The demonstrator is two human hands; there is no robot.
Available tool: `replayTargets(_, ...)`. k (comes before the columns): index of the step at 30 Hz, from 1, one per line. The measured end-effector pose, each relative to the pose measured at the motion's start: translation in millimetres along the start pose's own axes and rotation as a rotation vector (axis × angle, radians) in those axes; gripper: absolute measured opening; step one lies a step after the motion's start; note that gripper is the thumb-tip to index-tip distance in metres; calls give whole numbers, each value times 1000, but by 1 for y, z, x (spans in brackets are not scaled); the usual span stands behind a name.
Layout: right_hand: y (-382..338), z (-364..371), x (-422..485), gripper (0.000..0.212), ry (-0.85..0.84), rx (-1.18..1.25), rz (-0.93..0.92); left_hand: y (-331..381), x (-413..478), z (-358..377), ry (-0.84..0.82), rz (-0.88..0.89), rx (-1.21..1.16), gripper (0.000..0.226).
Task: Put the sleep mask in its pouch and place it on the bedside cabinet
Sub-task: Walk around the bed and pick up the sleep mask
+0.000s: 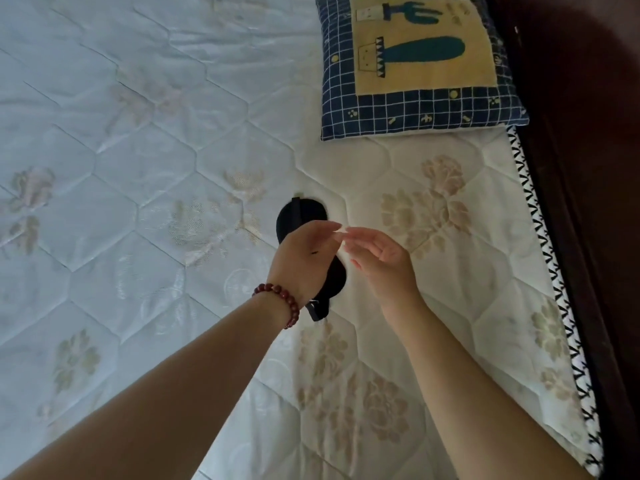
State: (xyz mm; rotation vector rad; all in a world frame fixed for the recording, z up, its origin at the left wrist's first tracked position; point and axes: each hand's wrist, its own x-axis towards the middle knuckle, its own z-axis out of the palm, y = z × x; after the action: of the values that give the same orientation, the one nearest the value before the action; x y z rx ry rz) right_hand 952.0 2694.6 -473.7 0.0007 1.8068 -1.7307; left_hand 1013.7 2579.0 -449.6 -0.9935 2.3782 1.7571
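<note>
Sleep mask (294, 216): I see it lying flat and black on the mattress, partly covered from my view by the left hand; its strap end shows just below the wrist.
Left hand (304, 252): it hovers over the mask, fingers loosely extended and together, gripping nothing that I can make out; I cannot tell whether it touches the mask.
Right hand (379, 258): just beside the left, palm turned up and inward, fingers open and relaxed, empty; its fingertips nearly meet those of the left.
Bracelet (277, 299): dark red beads around my left wrist.
Mattress (138, 168): pale quilted cover with stitched hexagon panels and faded floral prints, bare of bedding; a black-and-white zigzag trim runs along its right edge.
Pillow (415, 67): near the top right corner, navy grid border, yellow centre with green cactus pictures, well apart from the mask.
Bed frame (588, 168): dark wood along the right side.
</note>
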Motion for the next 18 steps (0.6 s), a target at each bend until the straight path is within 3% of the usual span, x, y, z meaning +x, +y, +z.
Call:
replayTargets(8, 46, 0, 11, 34, -119, -415, 119, -40, 9, 14, 51, -141, 172, 31)
replayTargets(18, 56, 10, 17, 45, -70, -325, 211, -60, 25, 18, 26, -464, 108, 51)
